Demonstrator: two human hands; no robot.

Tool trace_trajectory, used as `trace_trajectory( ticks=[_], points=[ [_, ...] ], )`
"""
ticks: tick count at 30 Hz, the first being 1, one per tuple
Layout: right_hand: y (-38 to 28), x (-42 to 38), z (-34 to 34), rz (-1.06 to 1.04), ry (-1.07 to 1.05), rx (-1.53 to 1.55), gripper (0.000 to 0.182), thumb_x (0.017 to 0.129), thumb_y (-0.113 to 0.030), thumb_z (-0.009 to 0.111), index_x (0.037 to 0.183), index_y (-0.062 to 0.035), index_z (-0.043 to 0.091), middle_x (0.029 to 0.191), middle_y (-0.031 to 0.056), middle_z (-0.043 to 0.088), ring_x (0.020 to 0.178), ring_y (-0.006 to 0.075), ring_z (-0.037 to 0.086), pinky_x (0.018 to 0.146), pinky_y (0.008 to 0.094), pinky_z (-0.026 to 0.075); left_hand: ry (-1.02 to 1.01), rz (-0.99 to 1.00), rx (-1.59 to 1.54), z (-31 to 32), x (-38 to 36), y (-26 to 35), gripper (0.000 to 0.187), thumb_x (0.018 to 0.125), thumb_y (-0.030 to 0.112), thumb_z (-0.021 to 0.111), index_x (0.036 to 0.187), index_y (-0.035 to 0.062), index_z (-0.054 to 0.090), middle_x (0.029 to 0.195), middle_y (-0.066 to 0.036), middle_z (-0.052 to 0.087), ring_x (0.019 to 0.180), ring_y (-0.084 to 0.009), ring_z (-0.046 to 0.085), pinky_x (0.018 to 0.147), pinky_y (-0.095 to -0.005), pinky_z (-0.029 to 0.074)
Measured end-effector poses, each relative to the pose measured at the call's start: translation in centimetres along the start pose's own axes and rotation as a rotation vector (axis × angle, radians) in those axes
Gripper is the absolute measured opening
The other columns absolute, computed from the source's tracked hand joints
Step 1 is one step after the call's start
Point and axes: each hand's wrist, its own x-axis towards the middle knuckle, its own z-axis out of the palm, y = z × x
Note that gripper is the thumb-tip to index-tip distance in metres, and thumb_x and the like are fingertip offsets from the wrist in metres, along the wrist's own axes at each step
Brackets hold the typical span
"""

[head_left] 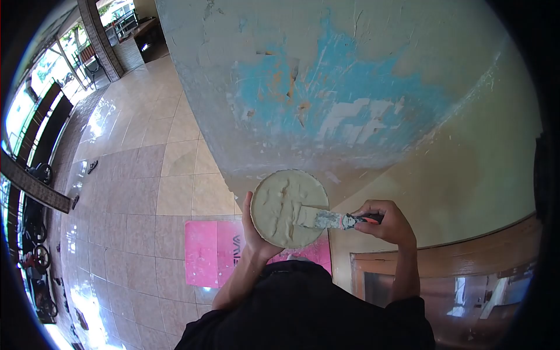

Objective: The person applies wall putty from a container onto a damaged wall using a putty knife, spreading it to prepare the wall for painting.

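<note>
My left hand is closed round the left side of a round tub of pale wall putty, which I hold up in front of my chest. The putty's surface is uneven, with ridges down its middle. In my right hand is a putty knife, gripped by its dark and red handle. Its smeared blade lies in the right part of the putty. Ahead stands a wall with a bare blue patch, scrapes, small chips and white putty strokes on the patch's lower right.
A pink sheet lies on the tiled floor below me. At the lower right is a wooden-framed glass panel. Several motorbikes stand along the far left, and a wooden bench is at the upper left.
</note>
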Motion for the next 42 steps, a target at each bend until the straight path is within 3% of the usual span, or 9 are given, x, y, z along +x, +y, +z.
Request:
trace_trajectory(
  ticks=[5,13,22,27,31,33,36,39,42],
  points=[
    [0.0,-0.7,-0.5,-0.027,0.02,0.081,0.019,0.077,-0.007,0.073,0.093,0.0021,0.066,0.085,0.0056,0.069,0.076,0.0072,0.059,0.07,0.0234,0.047,0.022,0.024,0.001,0.9,0.0,-0.4,0.068,0.091,0.06,0.038,0.14,0.0123,0.04,0.138,-0.011,0.046,0.123,-0.0323,0.047,0.1,-0.0525,0.04],
    [1.7,-0.9,1.1,-0.046,-0.014,0.467,0.016,0.082,-0.004,0.067,0.093,-0.0016,0.056,0.071,0.0016,0.057,0.052,0.0047,0.047,0.043,0.0215,0.034,-0.033,0.007,-0.051,0.4,0.2,-0.5,0.069,0.09,0.06,0.039,0.139,0.0112,0.041,0.137,-0.011,0.046,0.122,-0.0332,0.047,0.1,-0.0523,0.04],
    [1.9,-1.0,2.3,-0.221,0.144,0.446,0.036,0.07,0.006,0.073,0.094,-0.0058,0.048,0.089,0.0046,0.058,0.063,0.0045,0.053,0.05,0.0202,0.042,0.025,0.076,-0.015,0.8,0.5,-0.7,0.073,0.088,0.063,0.041,0.139,0.011,0.041,0.138,-0.012,0.046,0.123,-0.0328,0.046,0.103,-0.0542,0.036],
    [-1.6,1.1,2.1,-0.495,0.406,0.534,0.041,0.074,0.003,0.069,0.104,-0.0046,0.043,0.092,0.008,0.059,0.063,0.0046,0.053,0.047,0.0178,0.039,0.038,0.073,0.035,1.5,0.4,-1.0,0.072,0.088,0.063,0.041,0.14,0.0128,0.041,0.138,-0.011,0.045,0.124,-0.032,0.045,0.104,-0.0553,0.034],
    [-4.1,5.4,2.4,-0.627,0.51,0.59,0.032,0.09,-0.021,0.055,0.114,-0.0057,0.042,0.087,0.0078,0.056,0.055,0.0055,0.043,0.044,0.0211,0.031,0.038,0.086,0.046,1.4,0.5,-0.9,0.071,0.088,0.063,0.041,0.14,0.0142,0.04,0.14,-0.01,0.043,0.126,-0.0318,0.043,0.104,-0.056,0.033],
    [-3.8,8.0,2.3,-0.698,0.464,0.551,0.04,0.095,-0.034,0.048,0.12,-0.0034,0.041,0.085,0.0064,0.054,0.057,0.0068,0.043,0.048,0.0211,0.032,0.041,0.087,0.05,1.2,0.2,-0.8,0.071,0.088,0.063,0.041,0.14,0.0145,0.04,0.141,-0.01,0.042,0.126,-0.0319,0.043,0.104,-0.0561,0.033],
    [-4.9,10.9,2.7,-0.867,0.603,0.539,0.027,0.097,-0.015,0.044,0.12,-0.0032,0.038,0.102,0.0067,0.052,0.073,0.0095,0.044,0.065,0.0258,0.04,0.027,0.094,0.039,0.9,0.6,-0.8,0.071,0.088,0.063,0.042,0.14,0.0145,0.04,0.142,-0.01,0.041,0.126,-0.0322,0.042,0.105,-0.0566,0.031],
    [-4.5,12.7,3.1,-0.778,0.7,0.525,0.03,0.094,-0.005,0.049,0.121,-0.0013,0.037,0.106,0.0082,0.049,0.082,0.0134,0.048,0.076,0.0299,0.043,0.057,0.14,0.093,0.3,0.6,-1.0,0.072,0.087,0.063,0.042,0.14,0.0146,0.04,0.142,-0.011,0.041,0.128,-0.0335,0.04,0.106,-0.0584,0.028],
    [-2.8,15.9,2.7,-0.914,0.892,0.235,0.037,0.089,0.001,0.054,0.121,-0.0006,0.037,0.113,0.0134,0.044,0.094,0.0204,0.048,0.085,0.0327,0.042,0.051,0.19,0.039,0.2,0.9,-0.9,0.072,0.087,0.063,0.042,0.14,0.0143,0.04,0.143,-0.011,0.04,0.129,-0.035,0.038,0.107,-0.0603,0.026]
  ],
)
